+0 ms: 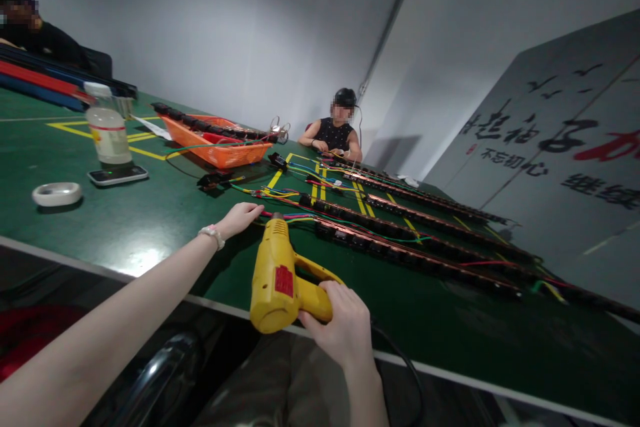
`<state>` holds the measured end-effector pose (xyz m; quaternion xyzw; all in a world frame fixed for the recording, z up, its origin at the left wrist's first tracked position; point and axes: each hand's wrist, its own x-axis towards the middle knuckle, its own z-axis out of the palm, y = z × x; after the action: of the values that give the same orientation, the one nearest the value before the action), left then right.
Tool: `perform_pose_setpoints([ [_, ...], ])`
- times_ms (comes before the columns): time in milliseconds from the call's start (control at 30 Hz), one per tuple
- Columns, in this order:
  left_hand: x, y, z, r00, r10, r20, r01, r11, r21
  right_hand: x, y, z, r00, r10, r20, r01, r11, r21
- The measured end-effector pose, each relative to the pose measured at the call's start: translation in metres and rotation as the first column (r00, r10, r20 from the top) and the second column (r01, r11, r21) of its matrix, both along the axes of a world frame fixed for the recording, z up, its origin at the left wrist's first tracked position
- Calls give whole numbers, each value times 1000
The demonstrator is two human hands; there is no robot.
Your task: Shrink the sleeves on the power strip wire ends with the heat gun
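My right hand (340, 327) is closed around the handle of a yellow heat gun (277, 273), whose nozzle points at the near ends of the wires. My left hand (240, 218) reaches across the green table (150, 227), fingers held together, resting on coloured wires (295, 217) at the end of a long dark strip with copper bars (400, 250). A pale bracelet sits on my left wrist.
Several more long strips (425, 203) run away to the right. An orange tray (215, 143), a plastic bottle (107, 127), a phone (117, 175) and a roll of white tape (57, 193) lie at the left. One person sits at the far end (335, 133), another at the upper left (30, 27).
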<state>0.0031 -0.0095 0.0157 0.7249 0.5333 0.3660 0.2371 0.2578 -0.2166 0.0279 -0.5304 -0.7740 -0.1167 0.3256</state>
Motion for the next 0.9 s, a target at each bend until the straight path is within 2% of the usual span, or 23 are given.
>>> perform_pose_setpoints([
  [167,0,0,0,1000,12,-15,-11,1000,22,13,-2,-2,997,-54,48,50,995,84],
  [400,1,-4,4,1000,-15,-11,15,1000,27,29,-5,-9,975,-199,103,181,970,162],
  [567,3,-3,4,1000,-1,-4,1,999,43,33,-6,-13,972,-213,104,187,959,211],
  [733,5,-2,4,1000,25,14,-26,999,47,24,-5,-13,973,-196,121,167,962,214],
  [900,5,-1,3,999,45,4,-45,996,79,-5,0,-17,984,-165,63,151,972,182],
])
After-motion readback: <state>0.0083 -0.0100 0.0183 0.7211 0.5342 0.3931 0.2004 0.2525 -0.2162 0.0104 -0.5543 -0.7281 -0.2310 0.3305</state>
